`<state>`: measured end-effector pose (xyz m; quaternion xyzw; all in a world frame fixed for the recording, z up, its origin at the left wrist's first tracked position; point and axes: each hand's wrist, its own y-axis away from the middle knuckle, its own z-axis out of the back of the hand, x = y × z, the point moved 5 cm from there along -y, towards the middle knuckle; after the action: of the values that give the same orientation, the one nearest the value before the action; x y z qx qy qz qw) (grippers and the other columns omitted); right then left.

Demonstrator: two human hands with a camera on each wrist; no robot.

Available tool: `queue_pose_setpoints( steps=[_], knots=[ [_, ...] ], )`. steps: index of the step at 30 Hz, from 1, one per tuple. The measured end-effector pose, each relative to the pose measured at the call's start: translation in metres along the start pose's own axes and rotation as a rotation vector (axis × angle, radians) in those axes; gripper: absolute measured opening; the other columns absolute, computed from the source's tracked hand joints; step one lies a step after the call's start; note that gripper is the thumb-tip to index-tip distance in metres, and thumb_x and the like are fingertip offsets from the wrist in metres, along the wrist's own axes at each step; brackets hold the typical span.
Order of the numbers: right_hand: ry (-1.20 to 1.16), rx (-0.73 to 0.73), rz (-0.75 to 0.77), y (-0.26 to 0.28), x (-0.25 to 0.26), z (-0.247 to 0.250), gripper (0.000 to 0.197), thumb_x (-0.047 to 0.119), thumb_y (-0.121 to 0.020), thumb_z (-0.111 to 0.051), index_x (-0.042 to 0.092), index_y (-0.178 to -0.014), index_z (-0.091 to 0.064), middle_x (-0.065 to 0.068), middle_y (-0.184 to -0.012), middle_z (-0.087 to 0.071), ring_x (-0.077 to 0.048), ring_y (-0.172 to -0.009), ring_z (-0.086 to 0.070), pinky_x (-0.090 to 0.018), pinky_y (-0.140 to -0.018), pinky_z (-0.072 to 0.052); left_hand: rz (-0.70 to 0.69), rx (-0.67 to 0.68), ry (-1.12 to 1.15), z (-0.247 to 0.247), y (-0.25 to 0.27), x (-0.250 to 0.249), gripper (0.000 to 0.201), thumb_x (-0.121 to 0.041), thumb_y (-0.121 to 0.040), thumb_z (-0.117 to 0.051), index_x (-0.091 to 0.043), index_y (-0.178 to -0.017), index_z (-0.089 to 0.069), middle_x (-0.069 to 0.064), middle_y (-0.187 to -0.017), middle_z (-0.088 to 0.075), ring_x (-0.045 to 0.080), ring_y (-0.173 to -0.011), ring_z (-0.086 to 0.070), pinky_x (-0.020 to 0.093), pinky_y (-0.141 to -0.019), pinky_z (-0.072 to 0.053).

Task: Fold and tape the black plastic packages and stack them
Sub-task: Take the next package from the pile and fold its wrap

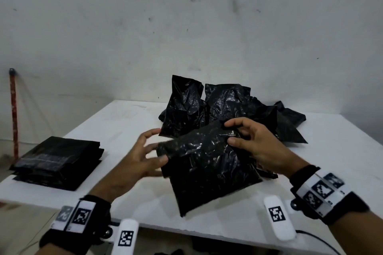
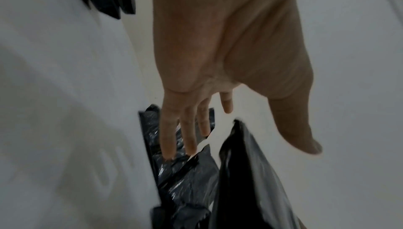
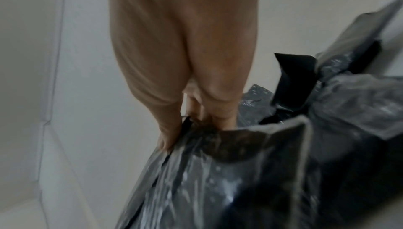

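Black crinkled plastic package [image 1: 207,163] lifted above white table [image 1: 128,118], near its front edge. Right hand [image 1: 259,143] pinches package's top corner between thumb and fingers. Left hand [image 1: 141,155] spread, fingers straight, thumb touching package's left edge. Heap of loose black plastic packages [image 1: 223,105] behind. Stack of folded, taped black packages [image 1: 58,161] at left.

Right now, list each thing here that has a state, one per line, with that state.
Right hand: pinching the held package's top edge.
Left hand: fingers spread, thumb at the held package's left edge.
Held package: unfolded, tilted, lifted above the table.
Loose pile: crumpled, unfolded, behind it.
Finished stack: folded flat, taped, far left.
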<state>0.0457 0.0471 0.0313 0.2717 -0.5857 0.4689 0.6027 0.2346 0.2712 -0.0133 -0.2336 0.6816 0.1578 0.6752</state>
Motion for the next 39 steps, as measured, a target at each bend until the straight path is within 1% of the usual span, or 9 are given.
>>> queue_pose_setpoints(
  steps=[3, 6, 10, 13, 17, 22, 27, 35, 39],
  knots=[
    [0.16, 0.188, -0.018, -0.004, 0.03, -0.001, 0.035, -0.004, -0.09, -0.067, 0.011, -0.121, -0.061, 0.002, -0.106, -0.075, -0.008, -0.099, -0.07, -0.019, -0.081, -0.054, -0.115, 0.009, -0.123, 0.008, 0.0, -0.037, 0.077, -0.061, -0.054, -0.093, -0.039, -0.116, -0.054, -0.001, -0.138, -0.063, 0.02, -0.121, -0.065, 0.037, -0.09, -0.058],
    [0.282, 0.351, -0.056, -0.013, 0.056, -0.01, 0.035, -0.006, -0.09, -0.067, 0.007, -0.122, -0.061, 0.005, -0.101, -0.073, -0.002, -0.091, -0.068, -0.016, -0.075, -0.053, -0.113, 0.241, -0.292, -0.026, -0.001, -0.065, 0.053, -0.038, -0.07, -0.091, -0.038, -0.112, -0.059, -0.009, -0.14, -0.058, 0.015, -0.13, -0.058, 0.038, -0.1, -0.053],
    [0.366, 0.501, -0.088, -0.023, 0.073, -0.019, 0.038, -0.001, -0.09, -0.069, 0.011, -0.125, -0.06, -0.019, -0.119, -0.069, -0.031, -0.105, -0.069, -0.043, -0.094, -0.056, -0.075, 0.456, -0.422, -0.071, 0.004, -0.064, 0.045, -0.008, -0.087, -0.078, -0.028, -0.123, -0.058, -0.01, -0.13, -0.06, 0.011, -0.115, -0.064, 0.023, -0.09, -0.052],
    [0.36, 0.533, -0.119, -0.026, 0.076, -0.021, 0.039, -0.003, -0.09, -0.067, 0.007, -0.127, -0.058, -0.024, -0.122, -0.066, -0.032, -0.107, -0.067, -0.045, -0.096, -0.054, -0.084, 0.466, -0.438, -0.079, 0.01, -0.06, 0.045, -0.008, -0.089, -0.076, -0.03, -0.125, -0.06, -0.008, -0.126, -0.06, 0.01, -0.11, -0.066, 0.024, -0.088, -0.053],
    [0.385, 0.552, -0.132, -0.028, 0.073, -0.024, 0.038, -0.004, -0.092, -0.065, 0.008, -0.127, -0.058, -0.025, -0.121, -0.067, -0.041, -0.112, -0.065, -0.051, -0.099, -0.051, -0.15, 0.442, -0.51, -0.086, 0.015, -0.065, 0.051, -0.002, -0.089, -0.074, -0.022, -0.132, -0.056, -0.012, -0.124, -0.06, -0.01, -0.093, -0.065, 0.006, -0.077, -0.047],
    [0.423, 0.533, -0.104, -0.029, 0.073, -0.026, 0.038, -0.004, -0.092, -0.066, 0.007, -0.127, -0.059, -0.023, -0.115, -0.069, -0.021, -0.097, -0.068, -0.03, -0.086, -0.057, -0.189, 0.409, -0.595, -0.081, 0.015, -0.057, 0.059, -0.015, -0.089, -0.078, -0.035, -0.139, -0.053, -0.028, -0.137, -0.054, -0.002, -0.131, -0.05, 0.012, -0.103, -0.041],
    [0.442, 0.524, -0.098, -0.029, 0.071, -0.028, 0.037, -0.001, -0.092, -0.067, 0.011, -0.126, -0.06, -0.02, -0.115, -0.07, -0.034, -0.103, -0.069, -0.044, -0.096, -0.055, -0.162, 0.372, -0.51, -0.082, 0.019, -0.05, 0.061, -0.008, -0.09, -0.076, -0.033, -0.14, -0.052, -0.019, -0.135, -0.061, 0.005, -0.126, -0.059, 0.016, -0.099, -0.047],
    [0.426, 0.457, -0.072, -0.033, 0.072, -0.026, 0.035, 0.003, -0.09, -0.071, 0.014, -0.123, -0.064, -0.012, -0.098, -0.069, -0.018, -0.09, -0.066, -0.027, -0.082, -0.056, -0.167, 0.328, -0.457, -0.082, 0.017, -0.041, 0.075, -0.011, -0.079, -0.087, -0.031, -0.143, -0.052, -0.012, -0.138, -0.061, 0.011, -0.13, -0.058, 0.032, -0.109, -0.048],
    [0.401, 0.431, -0.056, -0.032, 0.068, -0.023, 0.032, 0.008, -0.09, -0.072, 0.016, -0.121, -0.067, -0.027, -0.106, -0.067, -0.02, -0.092, -0.064, -0.029, -0.084, -0.054, -0.161, 0.321, -0.421, -0.082, 0.017, -0.038, 0.083, -0.011, -0.073, -0.091, -0.034, -0.143, -0.053, -0.009, -0.142, -0.06, 0.012, -0.133, -0.056, 0.039, -0.112, -0.046]
  ],
)
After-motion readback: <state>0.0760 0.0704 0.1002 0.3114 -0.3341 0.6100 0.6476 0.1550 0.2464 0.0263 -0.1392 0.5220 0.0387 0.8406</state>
